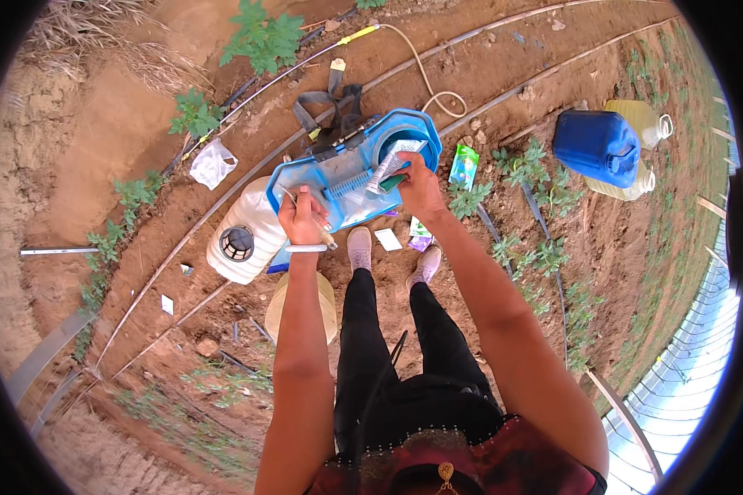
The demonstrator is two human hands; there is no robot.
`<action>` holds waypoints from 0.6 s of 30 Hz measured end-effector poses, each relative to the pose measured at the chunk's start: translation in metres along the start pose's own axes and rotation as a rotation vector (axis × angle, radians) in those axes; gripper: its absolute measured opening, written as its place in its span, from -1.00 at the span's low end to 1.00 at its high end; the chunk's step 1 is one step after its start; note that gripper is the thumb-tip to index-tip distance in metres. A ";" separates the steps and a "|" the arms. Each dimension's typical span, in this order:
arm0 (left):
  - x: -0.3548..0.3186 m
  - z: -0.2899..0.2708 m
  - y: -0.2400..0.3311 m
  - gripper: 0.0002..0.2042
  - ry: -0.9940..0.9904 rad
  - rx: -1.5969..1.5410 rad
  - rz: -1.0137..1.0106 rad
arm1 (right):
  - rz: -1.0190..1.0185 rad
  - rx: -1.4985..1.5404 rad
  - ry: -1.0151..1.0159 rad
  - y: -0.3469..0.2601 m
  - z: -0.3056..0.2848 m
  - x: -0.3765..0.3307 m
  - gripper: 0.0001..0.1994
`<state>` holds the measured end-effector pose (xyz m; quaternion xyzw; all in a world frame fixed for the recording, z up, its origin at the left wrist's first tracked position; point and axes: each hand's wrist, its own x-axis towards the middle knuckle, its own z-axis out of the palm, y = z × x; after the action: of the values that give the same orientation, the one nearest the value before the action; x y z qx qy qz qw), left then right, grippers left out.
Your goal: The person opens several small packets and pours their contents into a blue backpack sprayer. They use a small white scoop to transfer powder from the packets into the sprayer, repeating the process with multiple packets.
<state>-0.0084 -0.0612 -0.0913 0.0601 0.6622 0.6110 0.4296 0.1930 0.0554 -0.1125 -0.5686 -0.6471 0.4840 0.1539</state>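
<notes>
My right hand [419, 191] is closed on a silver printed packet [386, 167], with a green piece showing beneath my fingers. It is over the round hollow end of a blue plastic sprayer base [312, 176]. My left hand [302, 211], fingers curled, is above the other end of that base and grips a thin stick [329, 240], whose end pokes out near the wrist. Beside that end lies the sprayer's off-white tank [243, 231], with a black strainer [237, 243] in its mouth. Black straps [330, 111] trail from the base's far side.
A yellow-handled spray lance [357, 35] with a hose lies at the back. To the right stand a blue jerrycan [596, 147] and yellowish jugs [636, 120]. A green packet [464, 167], a white bag [213, 163], a pale bucket [301, 304] and pipes surround the sprayer among plants.
</notes>
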 end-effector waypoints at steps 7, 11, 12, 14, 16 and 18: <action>0.004 -0.007 -0.005 -0.73 0.023 -0.172 -0.046 | 0.509 0.431 0.039 0.007 0.005 0.028 -0.75; 0.004 -0.005 0.002 -0.74 0.024 -0.177 -0.077 | 0.158 -0.385 0.025 0.029 0.025 0.048 -0.73; 0.003 -0.004 0.005 -0.74 0.022 -0.163 -0.074 | 0.226 -0.410 0.029 0.027 0.030 0.054 -0.73; 0.002 -0.005 0.006 -0.73 0.031 -0.201 -0.065 | 0.338 -0.449 -0.070 0.027 0.039 0.069 -0.73; 0.002 -0.011 0.000 -0.75 0.036 -0.253 -0.065 | 0.476 -0.472 -0.171 0.027 0.047 0.085 -0.71; 0.003 -0.009 -0.006 -0.77 0.025 -0.262 -0.034 | 0.455 -0.462 -0.142 0.059 0.062 0.103 -0.70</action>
<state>-0.0131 -0.0676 -0.0991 -0.0152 0.5831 0.6855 0.4357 0.1489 0.1117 -0.2259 -0.6832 -0.6053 0.3848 -0.1367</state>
